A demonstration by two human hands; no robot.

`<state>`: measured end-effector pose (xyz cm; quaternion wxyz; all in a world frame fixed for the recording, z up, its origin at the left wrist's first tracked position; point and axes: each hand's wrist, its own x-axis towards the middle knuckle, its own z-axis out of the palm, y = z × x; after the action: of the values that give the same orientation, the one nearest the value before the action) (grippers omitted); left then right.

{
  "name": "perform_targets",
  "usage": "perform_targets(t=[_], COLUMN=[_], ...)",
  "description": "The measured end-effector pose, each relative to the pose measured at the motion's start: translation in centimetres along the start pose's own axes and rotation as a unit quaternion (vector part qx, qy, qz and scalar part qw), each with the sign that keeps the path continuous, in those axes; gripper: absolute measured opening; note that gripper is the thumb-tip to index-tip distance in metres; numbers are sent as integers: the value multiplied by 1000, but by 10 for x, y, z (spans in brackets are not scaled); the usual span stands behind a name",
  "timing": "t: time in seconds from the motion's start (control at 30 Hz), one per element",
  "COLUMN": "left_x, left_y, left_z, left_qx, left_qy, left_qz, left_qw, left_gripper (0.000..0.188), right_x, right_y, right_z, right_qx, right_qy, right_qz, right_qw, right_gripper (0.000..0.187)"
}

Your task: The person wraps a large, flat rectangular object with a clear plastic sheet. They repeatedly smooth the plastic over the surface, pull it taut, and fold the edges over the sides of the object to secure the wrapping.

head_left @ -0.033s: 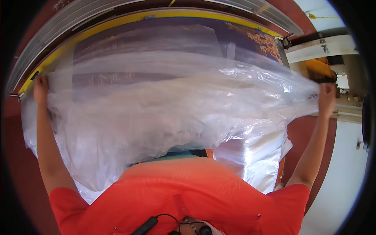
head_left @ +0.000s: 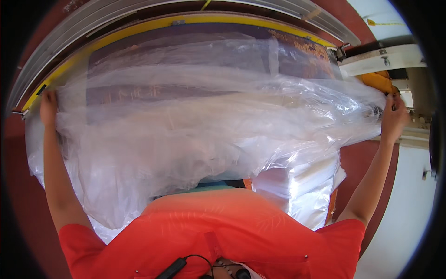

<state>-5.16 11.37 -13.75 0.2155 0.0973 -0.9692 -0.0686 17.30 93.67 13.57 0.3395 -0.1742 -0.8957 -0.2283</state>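
Note:
A large sheet of clear plastic film [head_left: 186, 125] is stretched loosely between my two outspread arms. At the far left, the fingers of my left hand [head_left: 49, 109] are closed on the film's edge, beside the yellow rim. My right hand [head_left: 395, 118] pinches the bunched right end of the film, thumb and fingers raised and partly loosened. Beneath the film lies a dark purple printed panel [head_left: 297, 53] with an orange tree-like pattern at its right. The film's folds blur and hide much of that panel.
A yellow edge strip [head_left: 223, 18] with small metal fittings borders the panel's far side, with grey metal rails [head_left: 278, 7] beyond. A shiny stack of folded film [head_left: 302, 190] lies near my right side. White frames and an orange object [head_left: 378, 81] stand at the right.
My right hand has shifted slightly outward, and its fingers have opened from a tight fist into a looser pinch. The film's right end has drooped a little. My left hand stays put.

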Motion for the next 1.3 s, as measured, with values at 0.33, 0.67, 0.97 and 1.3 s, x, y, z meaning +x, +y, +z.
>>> perform_targets(t=[0.33, 0.67, 0.97, 1.3], left_x=[-15, -69, -85, -120], left_y=[21, 13, 1, 31], left_z=[-21, -80, -129, -173], left_qx=[20, -55, -331, -561], left_qy=[-1, -35, -173, -41], left_qz=[-3, 0, -108, -267], left_qw=[1000, 998, 921, 782], left_gripper=[23, 23, 17, 16], right_x=[-29, -86, -41, -32], right_y=[-190, -260, -301, -313], right_z=[110, 83, 134, 142], right_qx=[352, 320, 393, 317], right_qy=[-158, -252, -162, 18], right_qz=[-234, -313, -185, -194], right_qw=[892, 858, 886, 928], right_gripper=[47, 69, 29, 14])
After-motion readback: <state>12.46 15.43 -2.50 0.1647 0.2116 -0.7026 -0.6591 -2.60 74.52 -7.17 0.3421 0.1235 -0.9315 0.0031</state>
